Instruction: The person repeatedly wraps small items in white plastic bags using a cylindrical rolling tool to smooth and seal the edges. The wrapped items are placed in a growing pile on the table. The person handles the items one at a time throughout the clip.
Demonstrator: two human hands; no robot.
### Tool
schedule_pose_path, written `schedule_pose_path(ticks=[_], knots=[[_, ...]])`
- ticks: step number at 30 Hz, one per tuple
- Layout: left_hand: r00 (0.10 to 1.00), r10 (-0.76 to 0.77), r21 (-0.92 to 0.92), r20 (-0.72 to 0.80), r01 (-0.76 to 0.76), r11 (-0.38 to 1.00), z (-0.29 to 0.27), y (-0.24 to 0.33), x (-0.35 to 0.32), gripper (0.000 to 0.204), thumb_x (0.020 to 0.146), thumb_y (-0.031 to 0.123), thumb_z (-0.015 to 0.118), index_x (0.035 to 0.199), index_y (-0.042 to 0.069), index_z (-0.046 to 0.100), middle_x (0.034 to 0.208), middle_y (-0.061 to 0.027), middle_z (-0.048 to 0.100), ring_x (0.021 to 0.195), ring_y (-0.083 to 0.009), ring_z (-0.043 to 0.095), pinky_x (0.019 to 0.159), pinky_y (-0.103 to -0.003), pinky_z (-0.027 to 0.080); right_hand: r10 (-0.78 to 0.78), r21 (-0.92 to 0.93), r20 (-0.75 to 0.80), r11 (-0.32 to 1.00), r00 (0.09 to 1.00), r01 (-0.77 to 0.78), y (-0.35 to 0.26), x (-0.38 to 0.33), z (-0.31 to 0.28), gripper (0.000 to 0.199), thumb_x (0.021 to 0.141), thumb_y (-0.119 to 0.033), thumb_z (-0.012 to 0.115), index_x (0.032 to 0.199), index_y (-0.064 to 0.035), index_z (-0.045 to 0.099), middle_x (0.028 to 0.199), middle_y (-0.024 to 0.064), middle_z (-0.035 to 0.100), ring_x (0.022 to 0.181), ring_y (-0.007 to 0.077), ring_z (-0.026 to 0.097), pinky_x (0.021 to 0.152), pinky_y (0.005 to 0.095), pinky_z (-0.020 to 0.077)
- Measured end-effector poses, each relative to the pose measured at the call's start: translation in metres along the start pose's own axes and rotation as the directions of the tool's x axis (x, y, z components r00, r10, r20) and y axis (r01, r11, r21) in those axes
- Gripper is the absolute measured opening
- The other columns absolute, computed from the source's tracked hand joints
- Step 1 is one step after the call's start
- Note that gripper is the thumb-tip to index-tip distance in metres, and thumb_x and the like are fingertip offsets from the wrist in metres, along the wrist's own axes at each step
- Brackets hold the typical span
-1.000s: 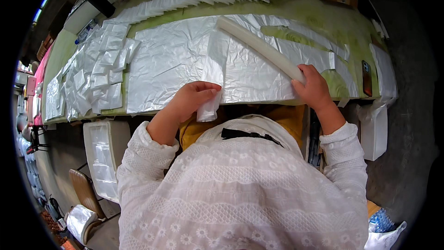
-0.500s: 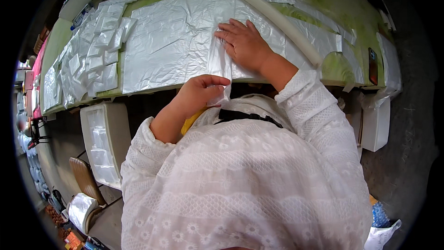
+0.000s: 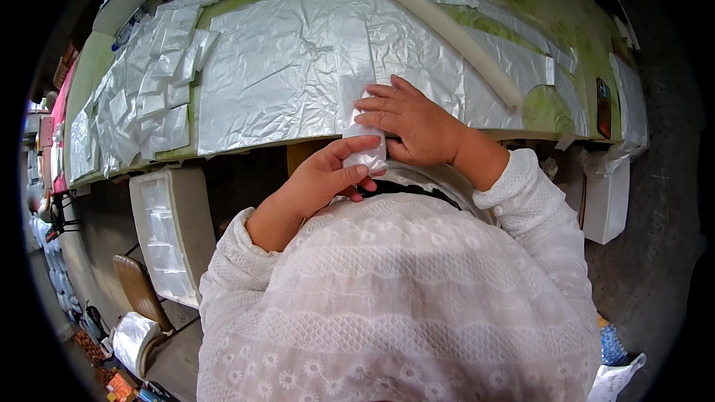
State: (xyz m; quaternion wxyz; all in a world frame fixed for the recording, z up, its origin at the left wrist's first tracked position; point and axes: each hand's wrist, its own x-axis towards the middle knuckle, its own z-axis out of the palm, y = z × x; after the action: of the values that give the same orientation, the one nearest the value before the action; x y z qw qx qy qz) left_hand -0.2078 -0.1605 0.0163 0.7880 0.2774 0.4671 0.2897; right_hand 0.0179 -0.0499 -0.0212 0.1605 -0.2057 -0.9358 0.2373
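A thin, clear plastic sheet is folded into a narrow strip that runs toward me over the table's near edge. Its near end hangs past the edge, and my left hand grips it between thumb and fingers. Over the same strip lies my right hand, its fingers stretched out and pointing left, close above the left one. Beneath and around the strip, wide crinkled sheets of the same shiny plastic cover the green tabletop.
A pale roller tube lies slantwise on the sheets. Small folded plastic packets pile up at the left. At the right edge rests a phone. A white bin holding packets stands below the table, near a brown chair.
My right hand has slid toward me along the folded strip, down to the table edge beside my left hand. The left hand has shifted slightly right and nearer, still gripping the sheet's end.
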Motion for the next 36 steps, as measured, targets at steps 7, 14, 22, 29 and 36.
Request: schedule_pose_path(ticks=[7,14,22,29,36], knots=[[0.732,0.676,0.878,0.085,-0.375,0.296,-0.048,0.056,0.024,0.045,0.104,0.018,0.060,0.148,0.008,0.054,0.119,-0.0085,0.065,0.101,-0.0196,0.063,0.086,-0.030,0.051,0.020,-0.045,-0.101,0.999,0.995,-0.024,-0.008,-0.005,0.009,0.046,0.078,-0.007,0.075,0.122,-0.0165,0.067,0.141,0.0065,0.060,0.141,0.0326,0.048,0.120,0.0605,0.0301],[0.742,0.592,0.946,0.315,-0.195,-0.258,-0.057,0.065,0.133,0.067,0.101,0.053,0.054,0.155,0.015,0.044,0.167,-0.0127,0.031,0.156,-0.0367,0.023,0.125,-0.059,0.018,0.033,-0.087,-0.128,0.995,0.991,-0.044,-0.011,-0.001,0.011,0.037,0.075,-0.008,0.075,0.111,-0.0150,0.069,0.135,0.0052,0.063,0.136,0.0315,0.052,0.119,0.0588,0.0319],[0.722,0.664,0.970,0.192,-0.038,-0.239,-0.056,0.098,0.177,0.064,0.103,0.050,0.051,0.157,0.017,0.041,0.167,-0.0108,0.031,0.156,-0.0347,0.022,0.124,-0.059,0.017,0.031,-0.089,-0.200,0.995,0.979,-0.050,-0.013,0.000,0.015,0.026,0.079,-0.011,0.074,0.104,-0.0139,0.069,0.132,0.0046,0.065,0.134,0.0300,0.053,0.118,0.0578,0.0333],[0.632,0.694,0.875,0.345,-0.484,0.006,-0.072,0.067,0.086,0.047,0.080,0.007,0.064,0.127,0.010,0.066,0.137,-0.0104,0.061,0.133,-0.0345,0.051,0.115,-0.047,0.037,0.080,-0.011,-0.246,0.996,0.966,-0.085,-0.010,-0.002,0.020,0.020,0.083,-0.010,0.072,0.103,-0.0129,0.070,0.126,0.0044,0.069,0.132,0.0301,0.056,0.117,0.0581,0.0344],[0.760,0.580,0.947,0.294,-0.312,-0.073,-0.050,0.039,0.051,0.051,0.082,0.027,0.077,0.127,0.007,0.067,0.136,-0.0105,0.062,0.141,-0.0319,0.046,0.122,-0.057,0.026,0.289,0.357,-0.305,0.918,0.908,-0.172,-0.002,0.011,0.010,0.016,0.089,-0.010,0.067,0.105,-0.0082,0.070,0.111,0.0103,0.073,0.113,0.0310,0.066,0.103,0.0438,0.0480]])
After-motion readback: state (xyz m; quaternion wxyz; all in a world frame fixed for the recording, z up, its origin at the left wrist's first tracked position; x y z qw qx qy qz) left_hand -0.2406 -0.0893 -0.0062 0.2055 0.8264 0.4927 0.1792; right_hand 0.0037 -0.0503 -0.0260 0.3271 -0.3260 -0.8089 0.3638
